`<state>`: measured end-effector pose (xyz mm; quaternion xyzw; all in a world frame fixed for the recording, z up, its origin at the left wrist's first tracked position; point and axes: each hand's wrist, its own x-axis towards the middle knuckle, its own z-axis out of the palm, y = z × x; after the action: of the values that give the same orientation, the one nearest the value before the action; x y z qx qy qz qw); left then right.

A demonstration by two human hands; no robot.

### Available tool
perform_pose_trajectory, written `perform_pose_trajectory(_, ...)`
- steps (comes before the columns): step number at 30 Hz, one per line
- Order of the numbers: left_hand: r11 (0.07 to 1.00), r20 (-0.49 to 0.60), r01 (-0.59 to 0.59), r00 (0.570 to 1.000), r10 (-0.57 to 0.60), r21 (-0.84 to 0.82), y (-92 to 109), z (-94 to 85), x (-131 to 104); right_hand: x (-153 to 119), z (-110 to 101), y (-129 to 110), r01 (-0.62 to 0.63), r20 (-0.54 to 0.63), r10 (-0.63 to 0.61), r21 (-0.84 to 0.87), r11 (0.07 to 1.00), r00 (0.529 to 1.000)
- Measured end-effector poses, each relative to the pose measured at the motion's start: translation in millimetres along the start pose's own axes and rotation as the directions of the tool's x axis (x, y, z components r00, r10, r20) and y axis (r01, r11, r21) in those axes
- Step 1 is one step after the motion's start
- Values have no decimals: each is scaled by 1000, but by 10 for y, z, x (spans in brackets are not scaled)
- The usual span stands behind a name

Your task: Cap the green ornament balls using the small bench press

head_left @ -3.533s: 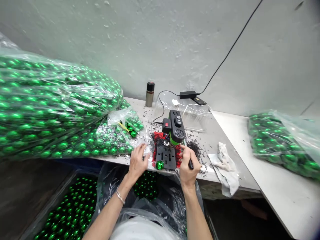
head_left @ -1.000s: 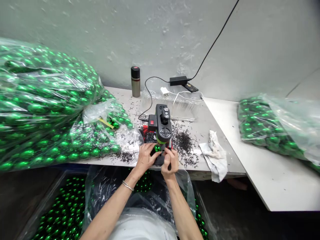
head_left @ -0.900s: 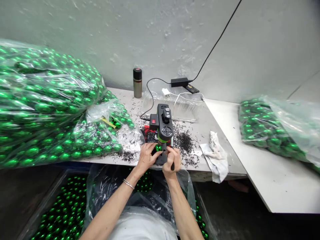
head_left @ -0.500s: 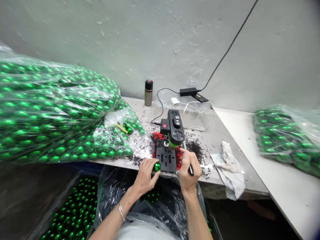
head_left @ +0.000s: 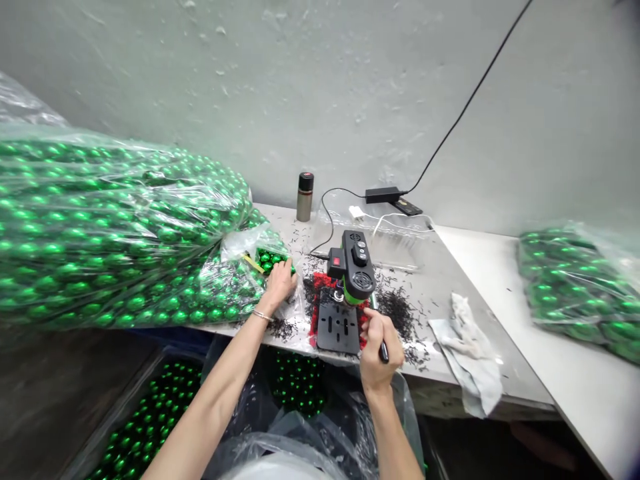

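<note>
At the opening of the big clear bag of green balls (head_left: 125,233), my left hand (head_left: 281,283) reaches in among loose green balls (head_left: 270,259); its fingertips are partly hidden, so a hold on a ball cannot be made out. My right hand (head_left: 381,350) is closed around a black pen-like tool (head_left: 384,352), just right of a small black machine (head_left: 357,270). Under the machine's head lies a slotted black plate (head_left: 337,328), with no ball on it. Red material (head_left: 313,320) shows around the plate.
Black scraps (head_left: 395,310) litter the tabletop. Behind stand a dark-capped bottle (head_left: 305,197) and a power adapter (head_left: 384,195) with cables. A crumpled cloth (head_left: 467,357) hangs over the front edge. Another bag of balls (head_left: 575,287) lies right; a bin of balls (head_left: 150,417) sits below.
My left hand has left the plate's front edge and moved up and left to the bag opening. The green ball it held there is no longer seen. My right hand keeps its grip.
</note>
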<state>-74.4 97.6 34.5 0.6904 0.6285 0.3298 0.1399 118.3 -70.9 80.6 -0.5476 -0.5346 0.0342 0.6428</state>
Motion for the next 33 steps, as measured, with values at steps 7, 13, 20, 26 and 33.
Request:
perform_pose_trajectory(7,974,25,115,993,-112,-194,25,-8,-37,-8,3,22,45,5,-45,4,999,999)
perform_pose_trajectory(13,385,341,429,898,-277,-818,126,-241,-451,-17,5,29,54,4,-54,6,999,999)
perform_pose_trajectory(20,-44,571,579,785,-240,-814,490,-335,-883,-29,14,39,63,2,-63,9,998,998)
perform_pose_trajectory(26,371,493,553,833,-251,-746,657,114,-1031,-6,-5,-2,124,15,-124,-17,992,992)
perform_pose_trajectory(33,944,214,13,975,61,-331,709,337,-1138,-2,-14,0,187,30,-186,-30,982,982)
